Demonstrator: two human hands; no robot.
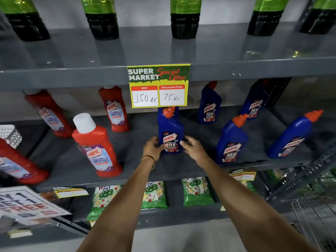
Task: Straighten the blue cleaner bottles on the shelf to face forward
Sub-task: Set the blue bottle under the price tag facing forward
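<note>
Both forearms reach over the front edge of the grey shelf (76, 166). The left hand (152, 147) and right hand (193, 148) flank the blue cleaner bottle (170, 131) at mid-shelf, fingers (183, 143) curled against its lower sides, seemingly pinching it upright, label forward. Four more blue bottles (231, 140) stand toward the right end. A price sign (158, 85) hangs from the shelf above.

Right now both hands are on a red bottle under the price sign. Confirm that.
Not quite. The bottle is blue, not red. The head view shows the left hand and the right hand on either side of it, below the price sign. The red bottles stand further left, untouched.
</note>
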